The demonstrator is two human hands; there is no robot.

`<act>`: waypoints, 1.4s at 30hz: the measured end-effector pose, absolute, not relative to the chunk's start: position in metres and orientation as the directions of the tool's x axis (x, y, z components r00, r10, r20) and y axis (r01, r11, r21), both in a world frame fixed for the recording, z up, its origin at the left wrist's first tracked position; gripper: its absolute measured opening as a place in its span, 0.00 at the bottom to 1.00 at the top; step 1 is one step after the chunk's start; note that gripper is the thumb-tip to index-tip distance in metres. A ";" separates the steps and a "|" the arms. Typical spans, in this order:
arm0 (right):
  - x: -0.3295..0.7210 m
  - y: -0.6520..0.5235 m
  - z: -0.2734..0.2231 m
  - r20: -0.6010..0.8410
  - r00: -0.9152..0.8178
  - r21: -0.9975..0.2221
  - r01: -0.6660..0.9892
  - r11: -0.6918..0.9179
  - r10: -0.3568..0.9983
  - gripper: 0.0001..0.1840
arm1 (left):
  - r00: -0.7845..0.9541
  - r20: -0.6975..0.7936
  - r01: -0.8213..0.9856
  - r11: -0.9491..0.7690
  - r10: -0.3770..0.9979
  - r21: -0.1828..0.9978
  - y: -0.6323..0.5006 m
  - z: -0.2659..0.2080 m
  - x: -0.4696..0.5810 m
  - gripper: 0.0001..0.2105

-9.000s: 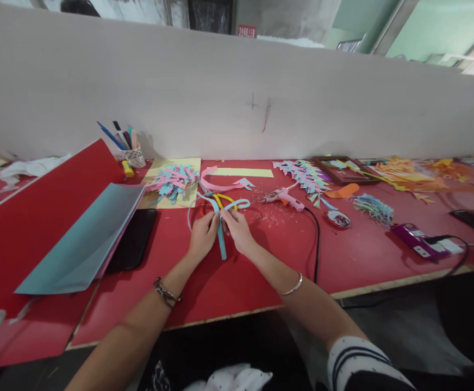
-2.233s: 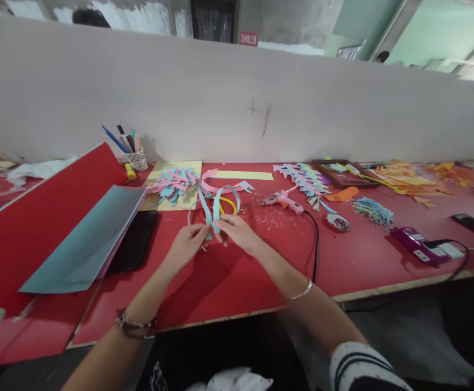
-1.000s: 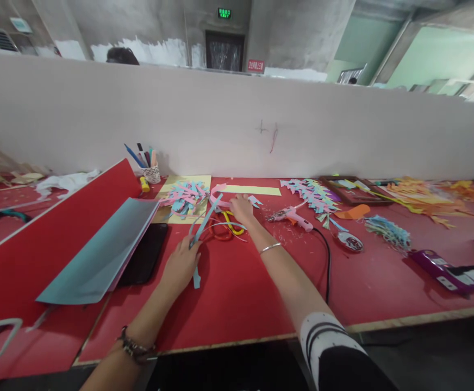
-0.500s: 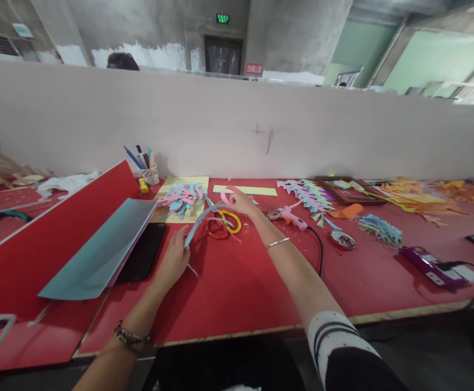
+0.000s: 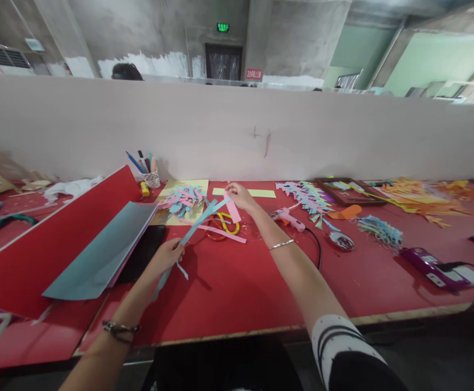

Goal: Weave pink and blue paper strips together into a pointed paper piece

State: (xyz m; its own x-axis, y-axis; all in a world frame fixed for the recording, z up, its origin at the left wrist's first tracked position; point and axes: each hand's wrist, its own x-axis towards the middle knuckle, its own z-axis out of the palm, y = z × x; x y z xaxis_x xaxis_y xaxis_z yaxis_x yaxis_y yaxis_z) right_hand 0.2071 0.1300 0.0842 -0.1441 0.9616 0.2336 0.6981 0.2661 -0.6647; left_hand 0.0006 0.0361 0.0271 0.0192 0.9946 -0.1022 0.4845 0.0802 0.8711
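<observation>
My left hand (image 5: 169, 255) is closed around light blue paper strips (image 5: 196, 224), whose lower ends hang past the fingers. Further out, my right hand (image 5: 240, 196) pinches a pink paper strip (image 5: 232, 210) that dangles from the fingertips. A pale blue end also reaches these fingertips; whether they grip it, I cannot tell. Below lie scissors with yellow and red handles (image 5: 232, 224), partly covered by the strips. Another pink strip (image 5: 225, 234) crosses in front of them. Behind my left hand, short pink and blue paper pieces (image 5: 182, 200) are heaped on a yellow sheet (image 5: 199, 185).
A pink glue gun (image 5: 289, 219) with a black cord lies right of my right hand. Beyond it are a fringed paper piece (image 5: 304, 194) and a purple device (image 5: 432, 269). On the left stand a red board (image 5: 78, 233), blue paper (image 5: 102, 252) and a pen cup (image 5: 151, 178).
My left hand has drawn down and left, and the blue strips now stretch straighter. The pink strip has unfurled below my right hand. Another pink strip now shows across the scissors.
</observation>
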 end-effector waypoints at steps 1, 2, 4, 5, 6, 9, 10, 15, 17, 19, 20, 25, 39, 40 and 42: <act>0.207 0.128 0.089 0.260 -0.128 -0.661 0.699 0.273 0.957 0.11 | 0.010 -0.103 0.493 0.085 0.995 0.866 0.036 0.028 0.000 0.06; 0.207 0.126 0.095 0.299 -0.112 -0.647 0.706 0.288 0.948 0.12 | 0.003 -0.103 0.501 0.088 0.995 0.861 0.036 0.029 0.001 0.06; 0.207 0.121 0.105 0.404 -0.078 -0.598 0.731 0.327 0.912 0.12 | -0.007 -0.102 0.522 0.091 0.995 0.848 0.037 0.030 0.001 0.06; 0.208 0.119 0.110 0.458 -0.061 -0.570 0.746 0.345 0.887 0.12 | -0.009 -0.101 0.533 0.090 0.995 0.841 0.037 0.030 0.002 0.06; 0.208 0.116 0.116 0.507 -0.045 -0.544 0.758 0.360 0.861 0.12 | -0.009 -0.102 0.547 0.090 0.995 0.832 0.038 0.031 0.003 0.07; 0.211 0.107 0.131 0.594 -0.004 -0.515 0.767 0.384 0.804 0.14 | -0.004 -0.100 0.595 0.082 0.995 0.799 0.041 0.035 0.008 0.08; 0.212 0.103 0.135 0.618 -0.010 -0.506 0.760 0.408 0.786 0.15 | 0.002 -0.092 0.612 0.071 0.996 0.787 0.044 0.037 0.010 0.08; 0.216 0.075 0.142 0.676 -0.212 -0.380 0.721 0.580 0.706 0.19 | 0.006 0.020 0.702 -0.019 1.000 0.712 0.064 0.050 0.021 0.08; 0.218 0.060 0.140 0.669 -0.261 -0.330 0.734 0.594 0.696 0.20 | -0.002 0.052 0.745 -0.033 0.999 0.667 0.073 0.051 0.025 0.10; 0.220 0.047 0.135 0.664 -0.270 -0.306 0.753 0.583 0.698 0.22 | 0.001 0.054 0.789 -0.034 0.999 0.613 0.078 0.049 0.027 0.11; 0.222 0.041 0.132 0.653 -0.274 -0.301 0.761 0.574 0.706 0.23 | 0.008 0.045 0.811 -0.033 0.999 0.584 0.080 0.048 0.027 0.11; 0.229 0.019 0.110 0.479 -0.439 -0.175 0.801 0.573 0.760 0.23 | 0.011 0.044 0.896 -0.029 0.999 0.444 0.067 0.040 0.018 0.20; 0.242 -0.035 0.025 0.149 -0.936 0.401 0.351 0.846 0.318 0.12 | 0.787 0.192 0.603 -0.797 0.587 -0.035 -0.035 0.016 0.023 0.08; 0.247 -0.036 0.024 0.149 -0.929 0.394 0.370 0.841 0.339 0.12 | 0.804 0.165 0.584 -0.811 0.572 -0.037 -0.035 0.015 0.024 0.08; 0.254 -0.037 0.024 0.140 -0.910 0.381 0.413 0.827 0.390 0.12 | 0.826 0.133 0.557 -0.829 0.548 -0.040 -0.034 0.014 0.026 0.08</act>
